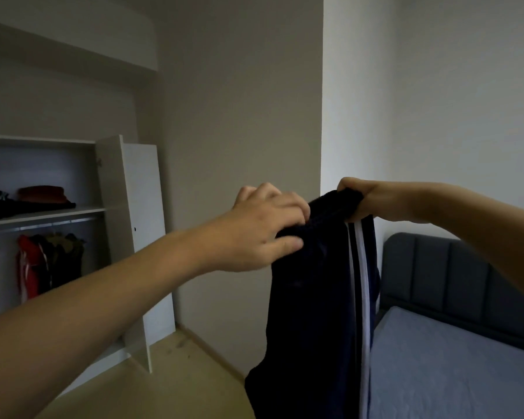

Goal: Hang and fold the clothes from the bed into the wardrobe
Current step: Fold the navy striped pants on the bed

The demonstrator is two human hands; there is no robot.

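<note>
Trousers [318, 297], dark with white side stripes, hang in the air between bed [454, 367] and wardrobe [109, 182], with the left hand [263, 228] and right hand [363, 198] each having fingers clamped on the waistband. Folded clothes [28, 201] on the shelf and hung clothes [49, 261] on the rail suggest much is done; this piece is left. Bare floor [152, 379] lies open toward the wardrobe, though its open door [142, 237] juts out.

Trousers: dark navy track trousers [312, 297] with white side stripes, held up by the waistband, legs hanging straight down beside the bed [454, 367].
Bed: grey padded headboard, bare pale-blue mattress.
Wardrobe: white wardrobe [115, 182], door open; folded clothes [28, 199] on shelf, hung garments [50, 261] below.
</note>
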